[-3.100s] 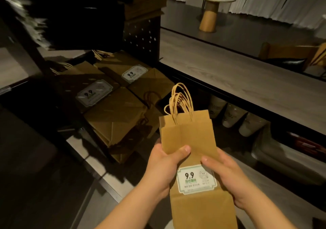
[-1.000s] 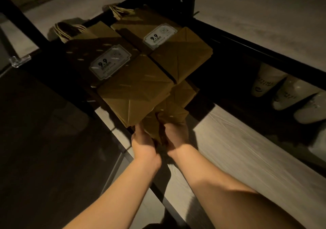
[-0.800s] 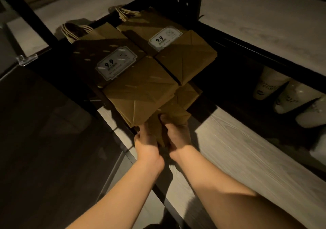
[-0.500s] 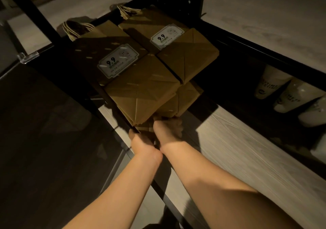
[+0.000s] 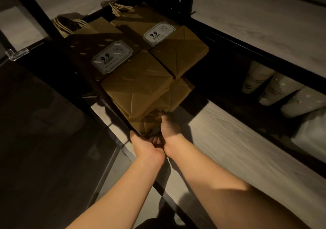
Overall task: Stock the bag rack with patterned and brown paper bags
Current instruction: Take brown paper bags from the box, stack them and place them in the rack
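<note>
Rack (image 5: 112, 108) already stocked: two bag piles up top. Left hand (image 5: 146, 149) and right hand (image 5: 169, 128) tucking bags (image 5: 150, 122) into lower tier; grip hidden, can't tell. Nearly done, probably.

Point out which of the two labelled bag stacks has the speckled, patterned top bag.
The left stack: its darker top bag carries pale dashes around its 9.9 label. The right stack by the pegboard is plain brown.
</note>
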Action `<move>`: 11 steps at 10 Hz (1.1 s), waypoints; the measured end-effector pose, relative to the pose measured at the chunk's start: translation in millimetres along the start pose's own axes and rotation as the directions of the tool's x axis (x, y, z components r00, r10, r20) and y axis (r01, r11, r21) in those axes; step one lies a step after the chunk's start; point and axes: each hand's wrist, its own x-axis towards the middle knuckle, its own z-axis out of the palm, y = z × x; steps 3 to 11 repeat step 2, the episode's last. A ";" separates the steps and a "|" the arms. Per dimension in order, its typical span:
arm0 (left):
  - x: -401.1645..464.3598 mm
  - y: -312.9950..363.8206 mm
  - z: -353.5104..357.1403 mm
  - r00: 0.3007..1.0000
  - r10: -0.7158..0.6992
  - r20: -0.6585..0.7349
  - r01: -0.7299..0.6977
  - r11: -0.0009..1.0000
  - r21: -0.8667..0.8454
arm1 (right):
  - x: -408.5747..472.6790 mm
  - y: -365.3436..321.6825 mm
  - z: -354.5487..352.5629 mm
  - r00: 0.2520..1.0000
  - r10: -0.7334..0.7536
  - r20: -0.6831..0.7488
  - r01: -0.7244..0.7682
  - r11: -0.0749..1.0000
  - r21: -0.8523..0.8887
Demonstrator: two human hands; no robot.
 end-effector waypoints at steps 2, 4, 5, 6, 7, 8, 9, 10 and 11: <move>-29.8 -38.0 6.6 0.995 -0.044 0.093 0.043 0.999 0.018 | -22.8 2.7 -52.4 0.988 -0.075 -0.132 0.083 0.995 0.055; -29.8 -38.0 6.6 0.995 -0.044 0.093 0.043 0.999 0.018 | -22.8 2.7 -52.4 0.988 -0.075 -0.132 0.083 0.995 0.055; -29.8 -38.0 6.6 0.995 -0.044 0.093 0.043 0.999 0.018 | -22.8 2.7 -52.4 0.988 -0.075 -0.132 0.083 0.995 0.055; -29.8 -38.0 6.6 0.995 -0.044 0.093 0.043 0.999 0.018 | -22.8 2.7 -52.4 0.988 -0.075 -0.132 0.083 0.995 0.055; -29.8 -38.0 6.6 0.995 -0.044 0.093 0.043 0.999 0.018 | -22.8 2.7 -52.4 0.988 -0.075 -0.132 0.083 0.995 0.055; -29.8 -38.0 6.6 0.995 -0.044 0.093 0.043 0.999 0.018 | -22.8 2.7 -52.4 0.988 -0.075 -0.132 0.083 0.995 0.055; -29.8 -38.0 6.6 0.995 -0.044 0.093 0.043 0.999 0.018 | -22.8 2.7 -52.4 0.988 -0.075 -0.132 0.083 0.995 0.055; -29.8 -38.0 6.6 0.995 -0.044 0.093 0.043 0.999 0.018 | -22.8 2.7 -52.4 0.988 -0.075 -0.132 0.083 0.995 0.055; -29.8 -38.0 6.6 0.995 -0.044 0.093 0.043 0.999 0.018 | -22.8 2.7 -52.4 0.988 -0.075 -0.132 0.083 0.995 0.055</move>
